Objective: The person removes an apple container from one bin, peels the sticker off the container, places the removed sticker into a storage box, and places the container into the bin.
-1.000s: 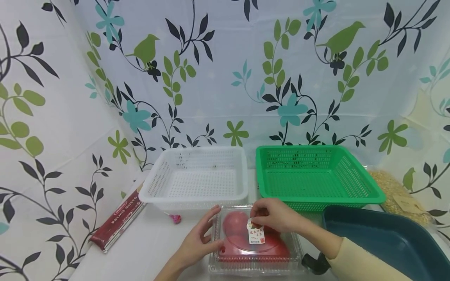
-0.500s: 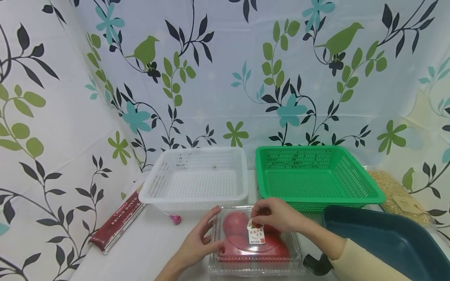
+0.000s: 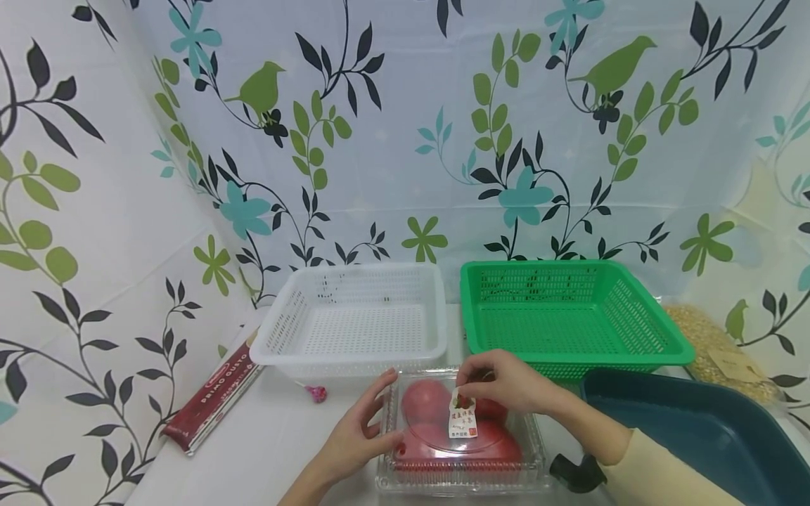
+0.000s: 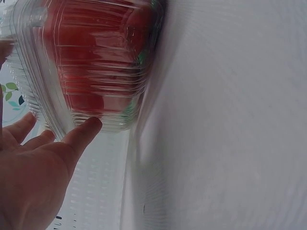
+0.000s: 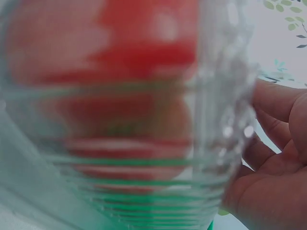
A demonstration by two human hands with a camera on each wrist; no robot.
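The right hand (image 3: 500,383), pinching the label (image 3: 463,418), has risen slightly, its top seeming to lift, so peeling looks begun; the left hand (image 3: 357,432) spreads along the left edge of the clear box (image 3: 436,455), toward the near edge of the bench (image 3: 266,429)

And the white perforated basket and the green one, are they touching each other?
Apart. The head view shows it: a narrow strip of table is visible between the facing sides of the white perforated basket and the green perforated basket.

Soft light, dim left wrist view, container (image 5: 134,143) blurred in right
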